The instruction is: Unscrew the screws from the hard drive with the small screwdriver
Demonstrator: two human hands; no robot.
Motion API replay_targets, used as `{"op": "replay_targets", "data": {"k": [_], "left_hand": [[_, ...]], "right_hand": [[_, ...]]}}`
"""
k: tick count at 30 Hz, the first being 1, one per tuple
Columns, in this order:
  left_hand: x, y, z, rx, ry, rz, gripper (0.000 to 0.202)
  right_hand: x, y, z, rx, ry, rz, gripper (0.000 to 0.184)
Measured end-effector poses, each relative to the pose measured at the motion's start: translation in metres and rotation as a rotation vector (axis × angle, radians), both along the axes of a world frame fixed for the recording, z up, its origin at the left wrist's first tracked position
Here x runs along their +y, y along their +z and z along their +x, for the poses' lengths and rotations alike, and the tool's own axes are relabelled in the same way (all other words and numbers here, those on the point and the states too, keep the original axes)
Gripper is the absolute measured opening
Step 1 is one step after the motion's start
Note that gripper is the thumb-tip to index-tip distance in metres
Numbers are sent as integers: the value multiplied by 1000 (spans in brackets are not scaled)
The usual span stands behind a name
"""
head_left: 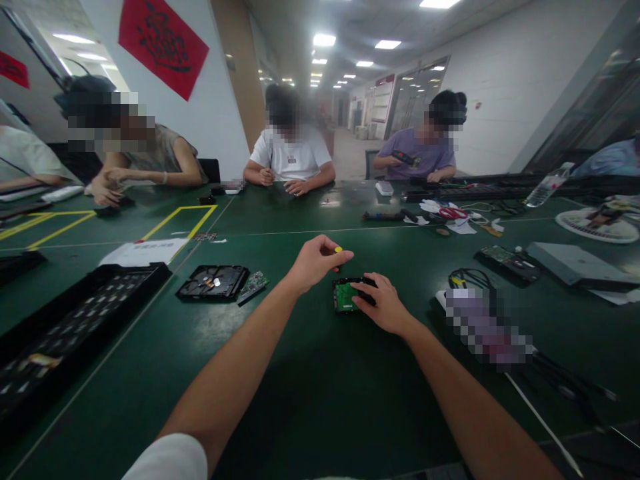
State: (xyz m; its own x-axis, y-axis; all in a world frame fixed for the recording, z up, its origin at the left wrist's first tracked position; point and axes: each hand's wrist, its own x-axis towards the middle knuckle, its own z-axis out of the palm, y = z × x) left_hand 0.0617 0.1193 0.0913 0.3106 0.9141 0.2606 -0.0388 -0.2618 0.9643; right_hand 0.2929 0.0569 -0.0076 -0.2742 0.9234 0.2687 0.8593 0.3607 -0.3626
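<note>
Mid-bench, drive: the hard drive (345, 295) lies flat on the green bench (310, 400), straight ahead of the person and under both hands.
Drive's look: a black case with a green circuit board facing up; its right part is hidden by fingers.
Left hand (314, 263): closed in a pinch round a small screwdriver (338, 251) with a yellow cap, just above the drive's far edge; the tip is hidden.
Right hand (383, 305): fingers laid flat on the drive, pinning it down rather than gripping it.
Step, as judged: working a screw on the board. Keep the screwdriver upright, press straight down, and hold the case still so it cannot slide or turn.
Left of it: an opened drive (213, 281) with a loose board (254, 285) beside it; a black tray (75, 320) lies further off.
Right of it: a grey box (575, 263), well apart.
Far side: three people sit at their own work.
</note>
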Motion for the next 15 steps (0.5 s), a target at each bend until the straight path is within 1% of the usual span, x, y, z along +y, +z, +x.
{"op": "replay_targets", "data": {"k": [3,5,9,12,15], "left_hand": [[0,0,0,25,-2,24,41],[-1,2,0,46,-19,50,38],[-2,6,-2,75,-101,78,32],[-2,7,-2,37,-146,30,32],[-2,6,-2,-57,-207,-53,33]], "right_hand": [[-1,1,0,-7,3,-8,45],[-1,2,0,-12,11,-9,45],[-2,3,-1,-16,12,0,46],[-1,2,-1,-19,11,10,45],[0,1,-2,-28,7,25,44]]}}
